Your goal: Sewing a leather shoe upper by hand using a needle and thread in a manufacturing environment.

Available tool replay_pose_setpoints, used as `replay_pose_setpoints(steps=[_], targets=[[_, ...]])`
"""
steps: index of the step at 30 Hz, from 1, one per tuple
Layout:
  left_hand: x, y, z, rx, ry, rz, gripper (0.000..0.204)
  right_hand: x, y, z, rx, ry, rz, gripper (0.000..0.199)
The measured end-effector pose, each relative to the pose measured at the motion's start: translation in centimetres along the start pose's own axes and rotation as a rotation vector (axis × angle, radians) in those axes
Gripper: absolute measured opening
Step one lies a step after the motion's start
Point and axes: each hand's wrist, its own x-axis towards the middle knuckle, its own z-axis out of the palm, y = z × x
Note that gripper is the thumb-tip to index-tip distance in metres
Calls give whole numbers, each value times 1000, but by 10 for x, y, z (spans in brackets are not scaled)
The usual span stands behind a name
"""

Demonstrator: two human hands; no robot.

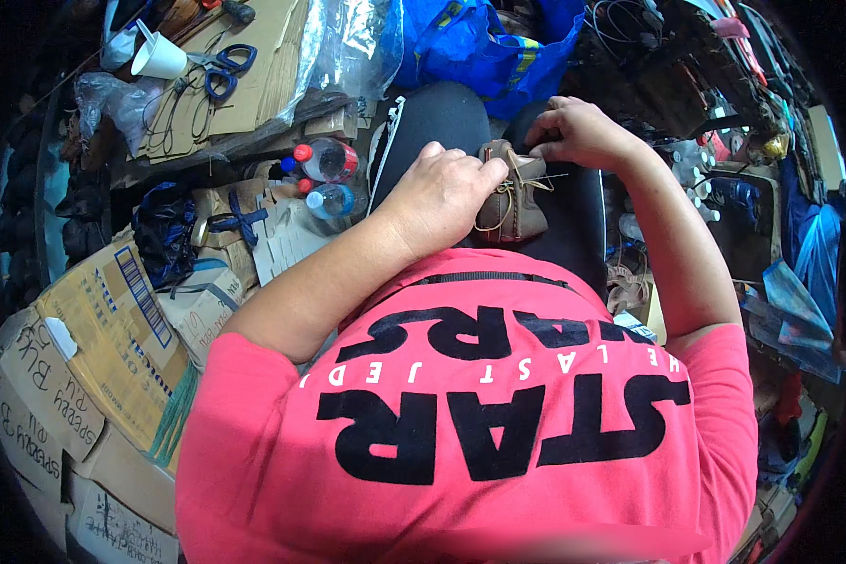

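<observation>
Cardboard boxes (113,324) crowd the left side. Brown laced shoe (526,222) sits on the lap (446,117); looks like leather, probably light, pliable, best gripped along its sides. Left hand (442,195) clamped on its left edge; right hand (583,133) curled beside it, can't tell if gripping.

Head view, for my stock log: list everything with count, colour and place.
shoe: one, brown, upper centre
scissors: one pair, blue-handled, upper left
cup: one, white, upper left
cardboard sheets: several, brown, upper left
bag: one, blue, top centre
capped bottles: about four, clear, upper centre-left
boxes: several, brown and yellow, lower left
clutter: uncountable, mixed colours, right side
trousers: one pair, black, upper centre
shirt: one, pink, lower centre
left hand: one, bare, at shoe's left
right hand: one, bare, shoe's right
</observation>
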Motion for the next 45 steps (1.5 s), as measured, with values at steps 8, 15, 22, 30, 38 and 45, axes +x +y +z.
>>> replay_pose_setpoints(steps=[8,15,22,30,38,45], targets=[[-1,-3,4,-30,-29,-35,13,9,-1,4,-336,-47,-210,21],[0,-6,5,-60,-68,4,11,-1,-26,-29,148,417,-212,10],[2,-3,6,-70,-52,-12,10,-4,-26,-34,343,454,-48,32],[5,-8,8,-63,-36,-8,10,-47,-49,8,-414,184,-324,13],[19,-1,15,78,-37,46,12,-41,-56,15,-693,6,-242,16],[-6,-21,-3,101,-119,148,12,-59,-8,16,-451,164,-347,12]])
